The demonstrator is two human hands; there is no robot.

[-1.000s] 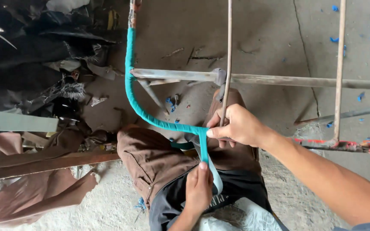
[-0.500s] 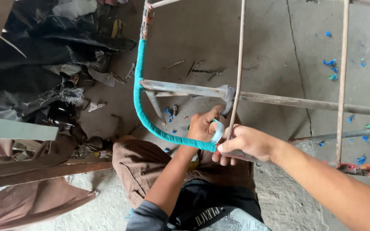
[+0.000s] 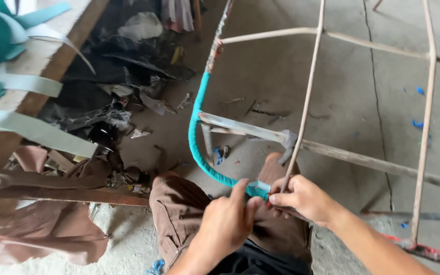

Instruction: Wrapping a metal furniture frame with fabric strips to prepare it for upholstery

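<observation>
A bare metal frame (image 3: 367,43) is spread over the concrete floor (image 3: 281,76), most of its rods left unwrapped beyond the fingers. Only the curved bar (image 3: 195,137), rising away from the fingers, is seen covered in teal strip (image 3: 253,187); above that, the bar is bare and rusty. The strip's working end is pinched at the bar between the left hand (image 3: 227,219) and the right hand (image 3: 301,198), fingers narrowed on it.

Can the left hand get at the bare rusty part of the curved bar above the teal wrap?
Probably yes: the left hand sits at the teal wrap's lower end, and nothing blocks the bare bar above.
</observation>
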